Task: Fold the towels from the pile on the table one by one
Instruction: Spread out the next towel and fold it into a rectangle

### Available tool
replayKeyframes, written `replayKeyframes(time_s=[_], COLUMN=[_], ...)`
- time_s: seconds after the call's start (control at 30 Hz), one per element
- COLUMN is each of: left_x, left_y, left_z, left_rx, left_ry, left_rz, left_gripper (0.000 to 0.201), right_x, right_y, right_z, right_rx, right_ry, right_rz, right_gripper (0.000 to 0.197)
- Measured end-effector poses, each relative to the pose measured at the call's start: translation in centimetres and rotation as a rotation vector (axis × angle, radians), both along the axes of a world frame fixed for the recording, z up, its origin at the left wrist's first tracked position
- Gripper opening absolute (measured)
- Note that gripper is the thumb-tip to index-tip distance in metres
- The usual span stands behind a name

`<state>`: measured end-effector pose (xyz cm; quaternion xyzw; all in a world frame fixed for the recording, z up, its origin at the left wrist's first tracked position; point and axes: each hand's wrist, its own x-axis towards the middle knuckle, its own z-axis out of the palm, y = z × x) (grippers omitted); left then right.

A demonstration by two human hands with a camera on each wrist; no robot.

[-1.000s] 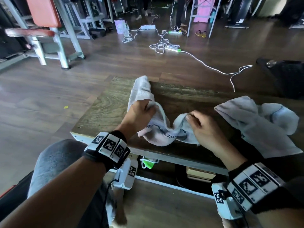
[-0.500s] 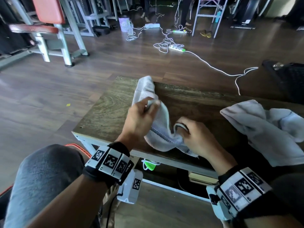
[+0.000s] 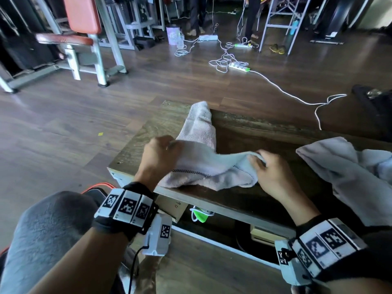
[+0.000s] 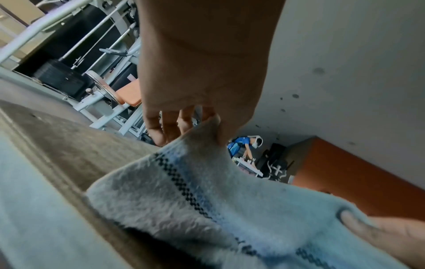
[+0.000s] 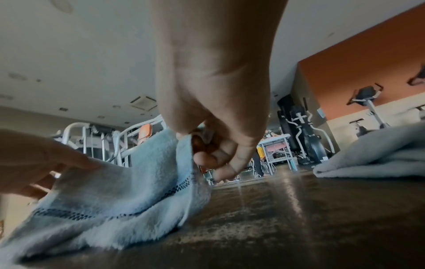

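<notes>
A pale towel (image 3: 203,164) with a dark checked stripe lies crumpled on the wooden table (image 3: 148,134), one end trailing toward the far edge. My left hand (image 3: 161,149) pinches its left edge; in the left wrist view the fingers (image 4: 207,123) gather the towel (image 4: 184,191) into a peak. My right hand (image 3: 263,166) pinches the right edge, and in the right wrist view the thumb and fingers (image 5: 207,145) clamp the towel (image 5: 128,182) at its hem. The stretch between both hands is lifted off the table. Another rumpled towel (image 3: 347,172) lies to the right.
The table's near edge (image 3: 212,202) runs just below the towel. The rumpled towel (image 5: 377,154) lies close on the right in the right wrist view. Beyond the table, white cables and power strips (image 3: 237,66) lie on the floor; a gym bench (image 3: 80,37) stands far left.
Both hands have moved apart, left to the left and right to the right, spreading the bunched towel wider across the table's near side.
</notes>
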<state>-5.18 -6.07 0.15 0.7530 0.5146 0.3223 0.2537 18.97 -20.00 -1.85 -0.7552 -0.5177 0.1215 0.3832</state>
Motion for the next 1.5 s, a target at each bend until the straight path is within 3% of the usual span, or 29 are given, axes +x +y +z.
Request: replayKeyframes(time_s=[0.1,0.2,0.27,0.37,0.43,0.53,0.63,0.7,0.8,0.87,0.97,1.03,1.1,1.2,1.33,1.43,1.5], left_x=[0.1,0.4,0.4,0.8,1.2,2.0,2.5,2.7,3.2,4.1,5.7,6.7,7.2,7.3,7.3,7.6,7.8], left_y=[-0.5,-0.9,-1.1,-1.5,-1.8,-2.5,-2.5,-2.2,-2.5,-3.2,-3.9,-4.2,-4.2,-3.2,-2.6,-3.5,-3.9], left_z=[-1.3,-2.5,-3.6,-4.6,-4.2,-2.7,-3.2,-3.5,-4.3,-5.1,-4.7,-3.8,-3.6,-5.1,-5.4,-5.7,-5.8], left_rx=[-0.066,-0.068,-0.147,-0.163,-0.141,-0.148,0.071,0.095,-0.053,-0.077,-0.061,-0.081,-0.059,0.085,0.009,0.077,0.086], left_ry=[0.116,0.262,0.389,0.384,0.269,0.125,-0.017,0.051,0.288,0.422,0.23,0.197,0.191,0.226,0.303,0.204,0.198], left_rz=[-0.1,-0.272,-0.293,-0.364,-0.476,-0.582,-0.554,-0.498,-0.642,-0.696,-0.718,-0.746,-0.782,-0.72,-0.745,-0.87,-0.848], left_gripper=[0.022,0.02,0.024,0.025,0.021,0.01,0.012,0.014,0.007,0.022,0.029,0.015,0.006,0.017,0.029,0.012,0.009], right_x=[-1.1,-1.9,-2.6,-4.5,-5.0,-4.4,-3.2,-2.9,-3.1,-3.0,-2.4,-1.7,-1.0,-0.3,-0.3,-0.7,-0.5], right_y=[0.4,0.7,1.0,0.8,0.6,0.5,0.0,-0.3,-0.4,-0.5,-1.0,-1.3,-1.6,-2.2,-2.6,-2.8,-2.9], right_z=[-1.0,-1.6,-2.0,-1.9,-1.7,0.0,2.1,2.3,1.4,0.4,-1.1,-2.3,-2.4,-2.1,-2.2,-2.5,-2.3], right_rx=[-0.222,-0.118,-0.053,-0.159,-0.183,-0.026,0.141,0.206,0.165,0.076,0.04,0.038,-0.011,-0.145,-0.129,-0.07,-0.147], right_ry=[0.001,-0.192,-0.202,0.013,0.095,0.37,0.628,0.764,0.909,0.776,0.156,-0.131,-0.06,0.06,0.051,0.03,0.087], right_rz=[0.086,0.181,0.301,0.443,0.438,0.362,0.251,0.204,0.167,0.101,0.03,0.076,0.129,0.15,0.145,0.077,0.095], right_gripper=[0.02,0.025,0.031,0.023,0.017,0.018,0.021,0.022,0.021,0.02,0.02,0.021,0.015,0.018,0.028,0.023,0.036])
